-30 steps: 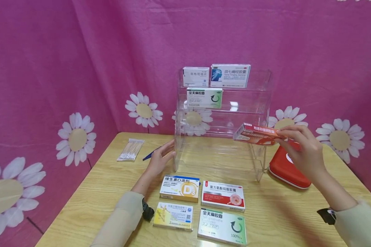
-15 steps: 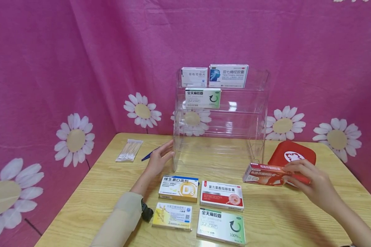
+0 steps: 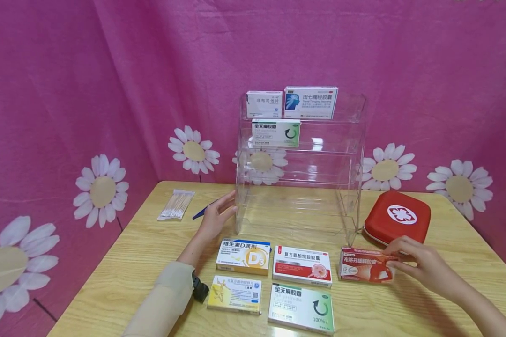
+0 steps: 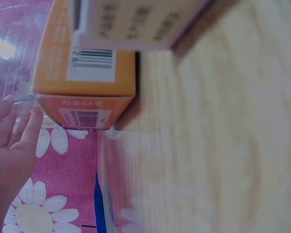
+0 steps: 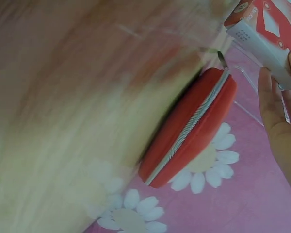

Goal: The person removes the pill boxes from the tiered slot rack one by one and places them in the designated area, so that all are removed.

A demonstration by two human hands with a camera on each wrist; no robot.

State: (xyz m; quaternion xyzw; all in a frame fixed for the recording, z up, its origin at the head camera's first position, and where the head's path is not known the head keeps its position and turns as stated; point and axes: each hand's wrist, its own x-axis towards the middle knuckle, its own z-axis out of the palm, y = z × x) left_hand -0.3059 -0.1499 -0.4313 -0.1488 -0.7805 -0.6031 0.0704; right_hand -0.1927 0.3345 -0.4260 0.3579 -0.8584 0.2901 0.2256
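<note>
R hand pinches the R end of a red box btwn thumb & fingers; box is low over the counter, can't tell if touching. L hand, fingers extended & gripping nothing, is at the L side of a clear tiered stand. Step in hand: prob. positioning the red box, L hand seemingly steadying the stand; next move likely calls for a firm pinch w/ box level. Red box is just L of R hand, well apart from L hand. Behind R hand: red zip case. L of red box, lying 2x2: vit. D box, red-white box, yellow box, green-white box. Far L: swab pack.
</note>
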